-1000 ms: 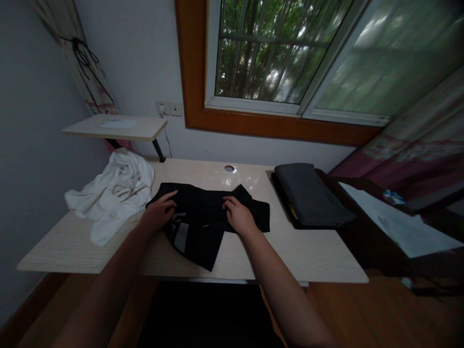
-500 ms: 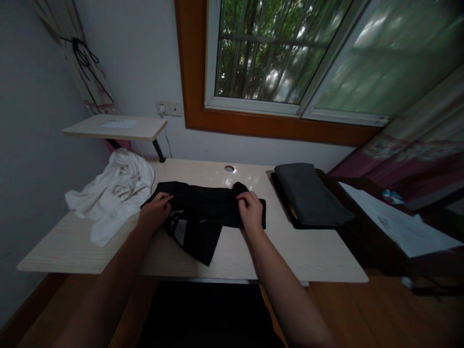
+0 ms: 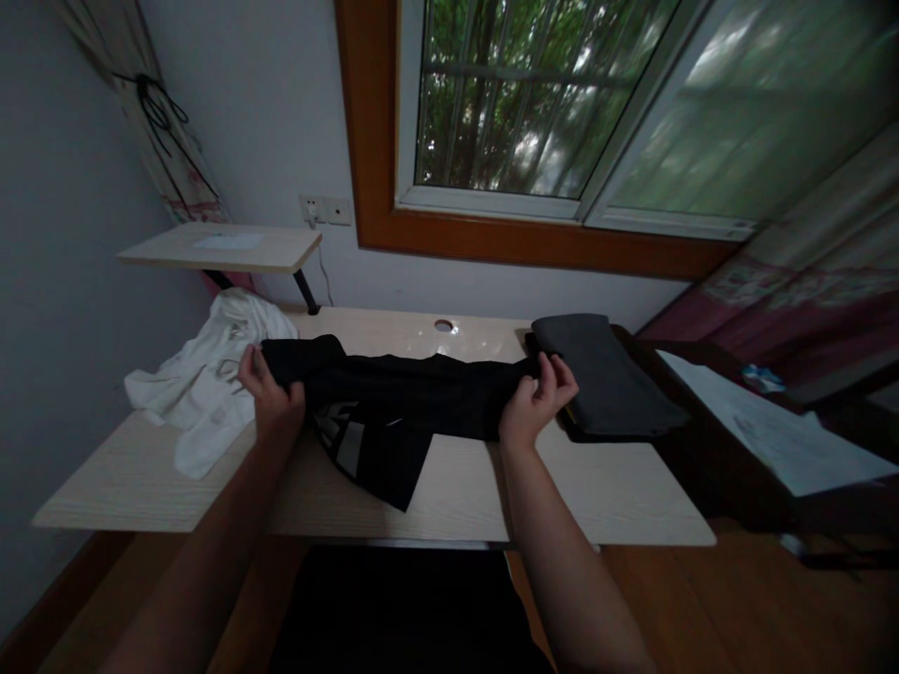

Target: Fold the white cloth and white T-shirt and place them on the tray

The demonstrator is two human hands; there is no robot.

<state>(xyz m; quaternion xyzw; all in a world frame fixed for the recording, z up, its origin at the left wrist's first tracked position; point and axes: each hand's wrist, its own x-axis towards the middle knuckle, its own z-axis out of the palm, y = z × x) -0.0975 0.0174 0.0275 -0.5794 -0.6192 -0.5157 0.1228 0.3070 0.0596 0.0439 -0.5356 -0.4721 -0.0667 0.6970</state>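
A black garment (image 3: 414,384), its exact kind not clear from the folds, lies stretched from side to side across the pale wooden desk (image 3: 596,505). One flap with a grey-white print hangs down toward the desk's front edge. My left hand (image 3: 273,398) is closed on the garment's left end, close beside a crumpled white cloth (image 3: 217,384). At the opposite end, my right hand (image 3: 535,402) pinches the black fabric, its fingertips beside a folded dark grey cloth (image 3: 604,374).
The raised shelf (image 3: 225,245) stands over the desk's back left corner. Behind the desk is a wall with a socket (image 3: 324,211) and a window. To the right, a white sheet (image 3: 773,426) lies on a dark surface.
Both hands have moved outward, left hand to the left and right hand to the right. The black garment's upper part is now spread wider, its ends raised.
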